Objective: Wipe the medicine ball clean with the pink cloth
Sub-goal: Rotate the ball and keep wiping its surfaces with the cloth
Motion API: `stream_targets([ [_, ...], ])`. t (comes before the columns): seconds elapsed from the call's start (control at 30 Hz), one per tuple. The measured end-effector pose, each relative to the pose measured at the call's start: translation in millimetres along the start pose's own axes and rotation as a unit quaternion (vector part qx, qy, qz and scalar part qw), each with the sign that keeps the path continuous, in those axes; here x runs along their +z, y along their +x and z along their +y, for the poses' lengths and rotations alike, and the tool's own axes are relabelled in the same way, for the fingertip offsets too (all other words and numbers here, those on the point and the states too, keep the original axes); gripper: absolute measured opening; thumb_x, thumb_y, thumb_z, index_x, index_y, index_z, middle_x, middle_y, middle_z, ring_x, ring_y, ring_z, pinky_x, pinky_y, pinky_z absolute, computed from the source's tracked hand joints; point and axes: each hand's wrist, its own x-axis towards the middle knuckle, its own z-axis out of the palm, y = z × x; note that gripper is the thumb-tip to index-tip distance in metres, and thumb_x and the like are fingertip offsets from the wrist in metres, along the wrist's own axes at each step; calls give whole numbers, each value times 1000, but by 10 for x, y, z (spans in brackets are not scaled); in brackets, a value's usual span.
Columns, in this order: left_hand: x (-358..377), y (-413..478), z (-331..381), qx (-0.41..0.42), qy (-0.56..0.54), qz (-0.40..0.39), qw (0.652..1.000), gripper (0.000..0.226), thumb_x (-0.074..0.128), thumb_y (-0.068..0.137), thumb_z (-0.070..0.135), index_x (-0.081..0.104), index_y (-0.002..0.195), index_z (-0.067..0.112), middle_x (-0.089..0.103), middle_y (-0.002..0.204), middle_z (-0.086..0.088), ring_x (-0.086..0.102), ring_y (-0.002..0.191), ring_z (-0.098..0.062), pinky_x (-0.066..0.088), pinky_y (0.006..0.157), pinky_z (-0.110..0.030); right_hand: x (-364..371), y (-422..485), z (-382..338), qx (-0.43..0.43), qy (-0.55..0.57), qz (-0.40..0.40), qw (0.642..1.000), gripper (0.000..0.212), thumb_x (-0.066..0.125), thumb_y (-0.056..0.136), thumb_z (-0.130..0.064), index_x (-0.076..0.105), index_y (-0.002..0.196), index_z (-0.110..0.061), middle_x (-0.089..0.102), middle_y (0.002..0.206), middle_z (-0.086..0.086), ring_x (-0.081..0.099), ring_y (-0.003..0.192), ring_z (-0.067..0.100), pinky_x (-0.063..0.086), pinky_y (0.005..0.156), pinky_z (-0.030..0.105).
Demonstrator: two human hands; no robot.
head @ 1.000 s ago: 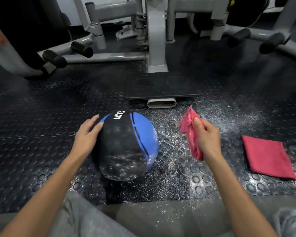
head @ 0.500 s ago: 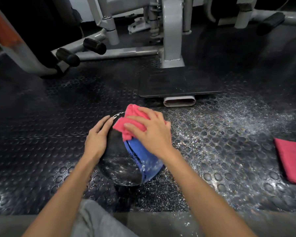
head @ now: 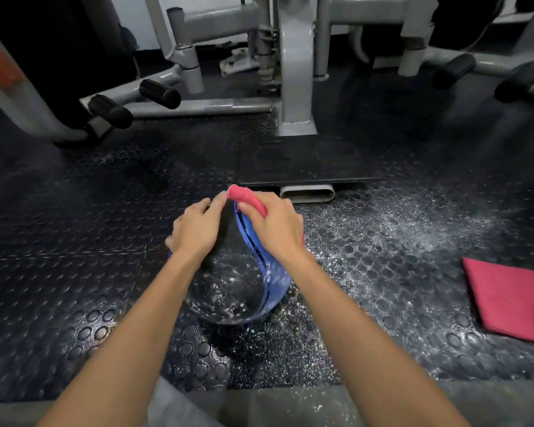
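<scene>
The left hand [head: 195, 232] lies flat with relaxed fingers on the upper left of the medicine ball [head: 228, 288]. The right hand [head: 275, 229] clamps a bunched pink cloth [head: 245, 195] against the ball's top. The ball sits on the studded floor [head: 74, 272]. It is black and blue and speckled with white powder. It looks heavy, firm and likely to roll, so it is best braced from above.

Grey machine frame [head: 295, 87] behind; black footplate [head: 305, 161]; folded red cloth [head: 512, 300] right, on studded floor [head: 74, 272].
</scene>
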Motion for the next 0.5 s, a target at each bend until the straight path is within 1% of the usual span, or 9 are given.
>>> stream_targets([
  [0.07, 40, -76, 47, -8, 33, 28, 999, 68, 38, 82, 72, 43, 138, 34, 46, 142, -3, 39, 130, -31, 28, 107, -50, 8, -119, 18, -15, -7, 29, 999, 32, 47, 89, -50, 57, 117, -39, 56, 123, -16, 47, 111, 18, 33, 90, 40],
  [0.1, 42, -91, 53, -10, 38, 37, 999, 66, 41, 82, 70, 43, 138, 34, 47, 142, -4, 40, 130, -31, 28, 107, -50, 36, -258, 47, -33, -1, 61, 998, 32, 47, 88, -50, 58, 116, -38, 56, 123, -19, 46, 107, 15, 34, 88, 39],
  [0.17, 22, -43, 27, -22, 16, 34, 999, 63, 47, 81, 67, 46, 135, 37, 49, 140, -4, 42, 128, -31, 30, 107, -47, 160, -641, 171, -58, 59, 137, 987, 37, 43, 88, -53, 57, 118, -37, 53, 122, -25, 46, 101, 8, 41, 83, 36],
  [0.2, 3, -4, 1, -29, -1, 27, 999, 61, 49, 79, 68, 48, 133, 38, 50, 139, -3, 44, 127, -31, 31, 107, -45, 260, -851, 267, -66, 101, 159, 980, 38, 41, 88, -54, 56, 119, -36, 50, 123, -27, 45, 100, 6, 43, 82, 35],
  [0.27, -37, 45, -59, -35, -23, 14, 999, 60, 50, 78, 69, 50, 131, 40, 51, 138, -2, 45, 125, -31, 34, 105, -43, 437, -1159, 426, -73, 126, 185, 972, 36, 38, 92, -54, 55, 117, -35, 47, 126, -27, 44, 102, 5, 46, 81, 37],
  [0.33, -60, 55, -128, -27, -31, 11, 999, 59, 49, 79, 70, 50, 130, 41, 52, 137, -1, 46, 124, -30, 35, 102, -41, 432, -1065, 389, -75, 109, 199, 971, 35, 37, 93, -53, 59, 114, -36, 49, 126, -25, 45, 102, 8, 46, 81, 39],
  [0.4, -83, 27, -194, -8, -31, 20, 999, 55, 48, 82, 65, 51, 130, 39, 54, 136, 0, 47, 123, -29, 35, 100, -39, 289, -741, 129, -90, 45, 164, 981, 32, 40, 91, -50, 61, 113, -38, 53, 125, -23, 46, 103, 10, 40, 83, 33],
  [0.43, -95, 4, -217, 0, -29, 26, 999, 50, 47, 86, 61, 52, 130, 39, 55, 135, 0, 48, 122, -29, 35, 98, -38, 213, -552, -20, -105, 3, 123, 987, 32, 43, 90, -49, 61, 114, -38, 54, 126, -22, 45, 105, 13, 34, 82, 32],
  [0.5, -112, -25, -252, 9, -24, 32, 999, 41, 43, 91, 54, 53, 128, 39, 56, 133, -2, 49, 121, -31, 36, 94, -37, 172, -218, -223, -125, -65, 27, 990, 32, 45, 90, -48, 57, 117, -37, 51, 128, -21, 42, 109, 16, 26, 80, 33],
])
